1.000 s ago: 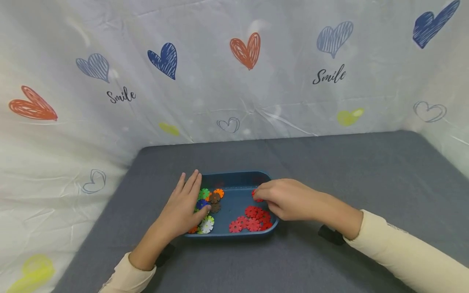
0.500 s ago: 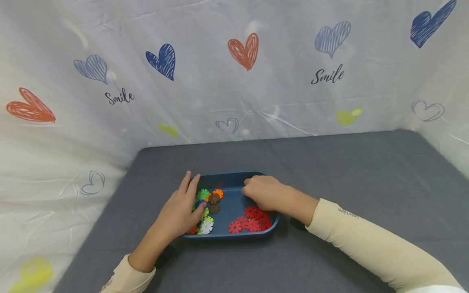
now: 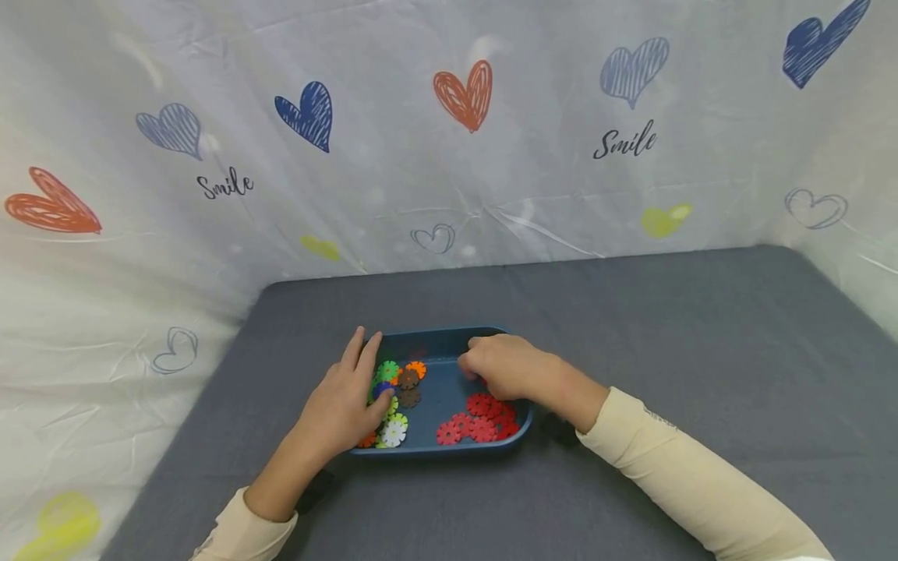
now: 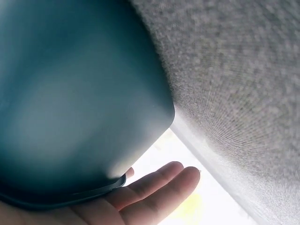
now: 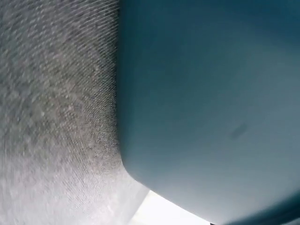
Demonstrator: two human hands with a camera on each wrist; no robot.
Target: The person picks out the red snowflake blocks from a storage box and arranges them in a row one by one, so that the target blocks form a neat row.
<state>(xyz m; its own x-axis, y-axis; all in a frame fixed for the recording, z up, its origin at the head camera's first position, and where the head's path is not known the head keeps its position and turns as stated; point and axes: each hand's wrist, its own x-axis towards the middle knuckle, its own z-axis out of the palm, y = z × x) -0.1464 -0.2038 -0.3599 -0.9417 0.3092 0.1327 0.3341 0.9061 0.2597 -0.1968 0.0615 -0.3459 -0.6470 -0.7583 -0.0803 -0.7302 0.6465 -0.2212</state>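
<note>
In the head view a blue tray (image 3: 449, 449) stands on the grey cloth, with flower-shaped plastic discs inside. My left hand (image 3: 341, 401) lies over its left end with fingers spread, its thumb over the coloured discs. The left wrist view shows its fingers (image 4: 154, 192) extended past the rim. My right hand (image 3: 508, 370) reaches over the right end, fingers bent down into the tray. A bit of red shows below these fingers; I cannot tell whether they pinch a disc. Red discs (image 3: 482, 428) lie piled at the front right, nearest that hand.
On the tray's left side lie a green disc (image 3: 388, 370), an orange disc (image 3: 417, 369), brown discs (image 3: 409, 379) and a white disc (image 3: 394, 430). A white curtain (image 3: 393, 171) printed with hearts hangs behind the grey cloth (image 3: 666, 327).
My right hand has shifted left and turned its fingers down into the tray, covering the spot where a red disc showed at its fingertips. The left hand stays nearly in place.
</note>
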